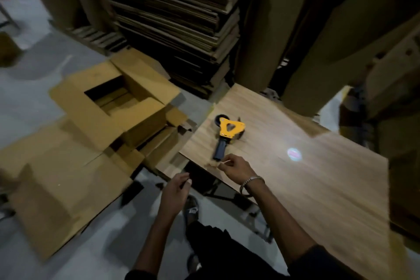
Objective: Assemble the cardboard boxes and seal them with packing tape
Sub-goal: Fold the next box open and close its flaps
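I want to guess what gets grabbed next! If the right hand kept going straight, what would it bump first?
Probably the dark handle of the yellow tape dispenser on the wooden table; the right hand reaches toward it.

No legible text, label, brand or number anywhere; frame dim and motion-blurred throughout.

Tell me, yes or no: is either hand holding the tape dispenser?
No. The tape dispenser lies on the wooden table, beyond the right hand.

Matt brown cardboard boxes point(109, 107) — smooth wood-grain table point(318, 177) — yellow and black tape dispenser point(228, 135).
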{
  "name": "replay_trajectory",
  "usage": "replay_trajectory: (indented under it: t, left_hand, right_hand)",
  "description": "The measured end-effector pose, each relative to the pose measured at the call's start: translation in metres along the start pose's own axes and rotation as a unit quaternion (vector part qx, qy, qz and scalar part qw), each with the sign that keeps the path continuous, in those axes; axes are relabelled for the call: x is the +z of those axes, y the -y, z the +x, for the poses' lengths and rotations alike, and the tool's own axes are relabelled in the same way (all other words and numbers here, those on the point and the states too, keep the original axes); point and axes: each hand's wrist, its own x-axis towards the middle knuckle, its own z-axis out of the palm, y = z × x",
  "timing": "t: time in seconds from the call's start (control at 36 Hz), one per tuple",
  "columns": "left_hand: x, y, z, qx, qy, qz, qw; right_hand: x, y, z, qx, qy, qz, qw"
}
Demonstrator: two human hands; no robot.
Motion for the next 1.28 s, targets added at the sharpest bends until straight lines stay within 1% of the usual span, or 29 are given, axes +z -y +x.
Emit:
replay_trajectory:
  t: [0.08, 0.28, 0.33, 0.42, 0.47, 0.53, 0.61, 0.69, 0.78, 0.86, 0.94, 1.06, 1.19, 1.28]
  left_hand:
    - [-0.025, 0.004, 0.015, -0.011, -0.026, -0.007, 1.000]
    - [-0.097, 0.024, 0.081, -0.062, -0.034, 0.021, 0.997]
    - [-0.117, 0.026, 0.098, -0.092, -0.051, 0.007, 0.994]
    - [-0.150, 0.024, 0.123, -0.125, -0.067, -0.060, 0.988]
    - [-0.175, 0.022, 0.145, -0.133, -0.086, -0.104, 0.982]
    - [-0.197, 0.020, 0.163, -0.144, -0.125, -0.117, 0.975]
    - [-0.225, 0.022, 0.188, -0.174, -0.168, -0.137, 0.960]
    - [-0.249, 0.027, 0.219, -0.196, -0.174, -0.143, 0.954]
    - [-0.269, 0.035, 0.253, -0.221, -0.176, -0.136, 0.949]
    - [-0.290, 0.041, 0.294, -0.240, -0.173, -0.130, 0.947]
    - [-0.313, 0.044, 0.340, -0.258, -0.184, -0.117, 0.941]
    - [-0.342, 0.042, 0.396, -0.271, -0.186, -0.070, 0.942]
    - [-0.374, 0.062, 0.470, -0.294, -0.196, 0.061, 0.934]
    - [-0.385, 0.070, 0.501, -0.292, -0.178, 0.123, 0.932]
  right_hand:
    - [0.023, 0.025, 0.028, -0.022, 0.025, 0.009, 0.999]
    - [0.064, 0.095, 0.119, -0.032, 0.041, 0.044, 0.998]
    - [0.076, 0.114, 0.141, -0.022, 0.053, 0.040, 0.998]
    - [0.094, 0.141, 0.167, -0.019, 0.087, 0.021, 0.996]
    - [0.106, 0.155, 0.187, -0.018, 0.098, 0.004, 0.995]
    - [0.117, 0.161, 0.204, -0.010, 0.110, -0.028, 0.993]
    - [0.131, 0.163, 0.221, 0.017, 0.160, -0.102, 0.982]
    - [0.139, 0.170, 0.245, 0.036, 0.200, -0.168, 0.965]
    - [0.143, 0.184, 0.281, 0.054, 0.235, -0.202, 0.949]
    - [0.142, 0.214, 0.324, 0.046, 0.216, -0.224, 0.949]
    - [0.140, 0.256, 0.367, 0.017, 0.190, -0.249, 0.949]
    - [0.149, 0.302, 0.430, 0.013, 0.126, -0.276, 0.953]
    - [0.173, 0.345, 0.508, 0.018, 0.055, -0.295, 0.954]
    - [0.193, 0.363, 0.550, 0.032, 0.013, -0.298, 0.954]
